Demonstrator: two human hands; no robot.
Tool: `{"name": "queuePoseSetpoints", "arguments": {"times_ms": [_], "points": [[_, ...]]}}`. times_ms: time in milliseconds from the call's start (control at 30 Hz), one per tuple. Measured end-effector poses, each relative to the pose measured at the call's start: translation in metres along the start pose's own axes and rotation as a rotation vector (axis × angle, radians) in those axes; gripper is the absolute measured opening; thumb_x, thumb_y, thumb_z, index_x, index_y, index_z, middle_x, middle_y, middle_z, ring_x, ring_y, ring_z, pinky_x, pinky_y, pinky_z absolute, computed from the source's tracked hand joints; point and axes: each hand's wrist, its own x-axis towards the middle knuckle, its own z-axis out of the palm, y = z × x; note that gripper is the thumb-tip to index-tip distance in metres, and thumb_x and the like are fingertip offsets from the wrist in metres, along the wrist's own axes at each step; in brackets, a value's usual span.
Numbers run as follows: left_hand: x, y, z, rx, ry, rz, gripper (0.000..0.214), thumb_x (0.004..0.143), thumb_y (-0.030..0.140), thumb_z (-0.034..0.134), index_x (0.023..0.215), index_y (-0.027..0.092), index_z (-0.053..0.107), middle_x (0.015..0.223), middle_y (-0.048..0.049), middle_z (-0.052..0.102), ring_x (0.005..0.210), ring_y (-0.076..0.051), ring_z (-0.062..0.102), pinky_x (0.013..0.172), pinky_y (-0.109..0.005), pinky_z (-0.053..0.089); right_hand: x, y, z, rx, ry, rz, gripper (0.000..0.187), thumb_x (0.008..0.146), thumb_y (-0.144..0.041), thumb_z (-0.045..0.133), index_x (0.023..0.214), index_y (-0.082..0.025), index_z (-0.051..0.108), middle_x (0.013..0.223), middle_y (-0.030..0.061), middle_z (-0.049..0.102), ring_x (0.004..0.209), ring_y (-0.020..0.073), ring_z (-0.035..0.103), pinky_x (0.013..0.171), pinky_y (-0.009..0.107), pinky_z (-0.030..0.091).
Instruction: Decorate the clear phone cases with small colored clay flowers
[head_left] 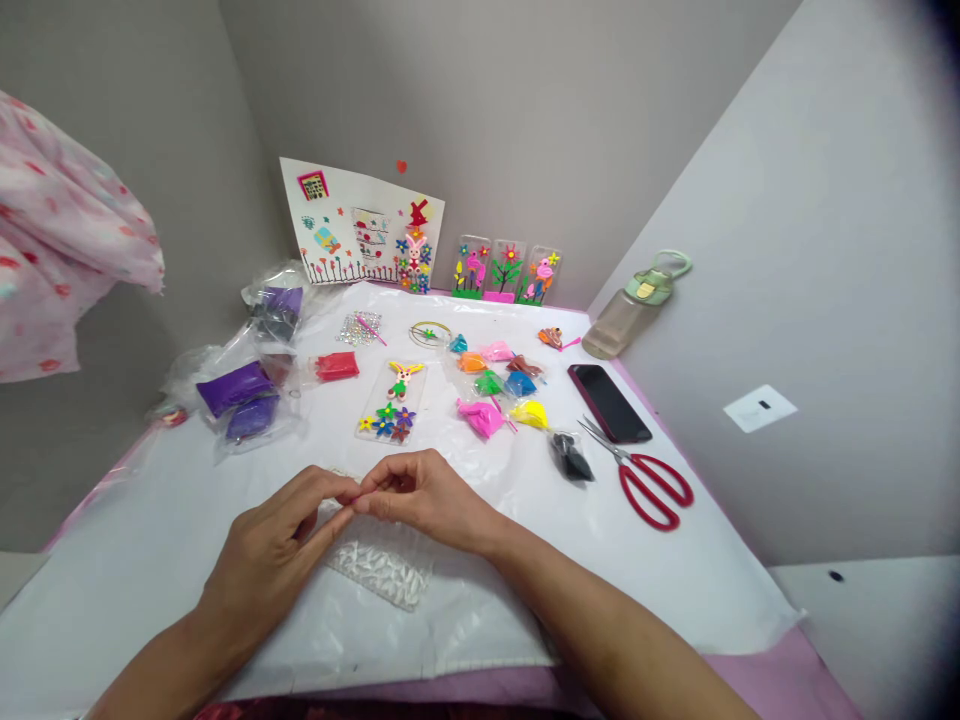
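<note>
My left hand [274, 535] and my right hand [427, 500] meet fingertip to fingertip at the middle of the table. Thumbs and forefingers on both sides are pinched together; whatever sits between them is hidden or too small to name. Just below them lies a clear panel [382, 575], shaped like a phone case, with white leaf-like pieces over its near part. My hands cover some of its far part. Beyond them rests another clear case [370, 410] bearing a yellow-eared rabbit figure [403, 381] and several coloured flowers [386, 422].
Bags of coloured clay [487, 383] lie right of centre, purple bags [236, 388] and a red packet [337, 366] to the left. Red-handled scissors [652, 490], a phone [611, 402] and a bottle [628, 310] stand or lie right. Decorated cases [508, 270] lean at the wall.
</note>
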Motion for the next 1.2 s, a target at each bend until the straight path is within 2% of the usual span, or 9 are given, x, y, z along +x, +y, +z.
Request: {"name": "queuePoseSetpoints", "arguments": {"times_ms": [167,267,433,600,667,800,967,1133,1200], "points": [[-0.001,-0.003,-0.001,0.039,-0.001,0.031,0.016,0.098,0.044,0.065,0.102,0.03,0.072,0.084,0.006,0.068,0.054,-0.01,0.05,0.056,-0.021,0.041,0.002,0.004,-0.003,-0.039,-0.021,-0.016,0.009,0.084,-0.023,0.07,0.086,-0.014,0.074,0.075,-0.0022,0.063,0.067,0.009,0.052,0.066,0.022,0.039],[-0.001,-0.002,-0.002,0.04,-0.003,0.053,0.016,0.1,0.042,0.061,0.103,0.029,0.071,0.092,0.004,0.07,0.06,-0.011,0.055,0.058,-0.021,0.043,0.003,0.003,-0.004,-0.032,-0.032,-0.012,0.009,0.084,-0.022,0.069,0.083,-0.014,0.073,0.073,-0.0021,0.063,0.066,0.0094,0.052,0.066,0.023,0.04],[0.0,0.004,0.0,0.088,-0.03,0.038,0.015,0.097,0.038,0.058,0.094,0.026,0.068,0.084,0.0043,0.065,0.057,-0.011,0.054,0.059,-0.023,0.044,0.002,0.001,-0.003,-0.057,-0.033,0.005,0.007,0.084,-0.02,0.068,0.082,-0.014,0.071,0.072,-0.0029,0.062,0.066,0.0087,0.052,0.066,0.022,0.039],[0.003,0.004,-0.008,0.082,0.007,-0.134,0.025,0.093,0.049,0.058,0.087,0.027,0.068,0.064,0.0061,0.056,0.053,-0.013,0.051,0.053,-0.023,0.042,-0.004,-0.004,-0.002,0.004,-0.252,0.035,0.01,0.086,-0.025,0.072,0.088,-0.015,0.071,0.078,-0.0024,0.064,0.071,0.0082,0.055,0.069,0.02,0.042],[0.002,0.001,-0.015,0.069,0.043,-0.243,0.033,0.09,0.059,0.06,0.091,0.029,0.071,0.066,0.0052,0.063,0.055,-0.015,0.055,0.05,-0.023,0.041,-0.005,-0.006,-0.002,0.08,-0.311,0.051,0.016,0.086,-0.03,0.075,0.09,-0.015,0.072,0.081,-0.0013,0.066,0.07,0.0082,0.056,0.069,0.021,0.045],[-0.002,-0.005,-0.022,0.007,0.049,-0.356,0.041,0.085,0.069,0.064,0.098,0.033,0.078,0.104,0.0044,0.08,0.082,-0.019,0.072,0.062,-0.022,0.053,-0.002,-0.007,-0.005,0.116,-0.2,0.045,0.031,0.083,-0.043,0.081,0.09,-0.014,0.072,0.077,-0.0004,0.066,0.068,0.0091,0.058,0.069,0.022,0.048],[-0.005,-0.008,-0.02,-0.061,-0.018,-0.356,0.038,0.089,0.065,0.062,0.105,0.036,0.081,0.116,0.0052,0.081,0.112,-0.024,0.073,0.091,-0.023,0.058,0.004,-0.003,-0.01,0.068,-0.087,0.013,0.018,0.087,-0.032,0.073,0.089,-0.014,0.071,0.078,0.0003,0.066,0.067,0.0096,0.058,0.07,0.023,0.048],[-0.005,-0.009,-0.023,-0.028,-0.055,-0.337,0.04,0.09,0.064,0.057,0.112,0.041,0.08,0.124,0.0073,0.079,0.123,-0.026,0.071,0.1,-0.028,0.057,0.004,0.001,-0.011,-0.405,0.177,-0.077,0.011,0.091,-0.015,0.064,0.084,-0.016,0.072,0.079,-0.0008,0.065,0.073,0.0111,0.055,0.069,0.023,0.039],[-0.007,-0.011,-0.024,-0.028,-0.064,-0.35,0.041,0.089,0.066,0.057,0.114,0.042,0.08,0.126,0.0069,0.078,0.123,-0.027,0.07,0.1,-0.03,0.057,0.002,-0.001,-0.01,-0.53,0.201,-0.072,0.013,0.092,-0.012,0.063,0.083,-0.016,0.072,0.08,-0.0008,0.065,0.073,0.0112,0.054,0.069,0.023,0.037]]}}
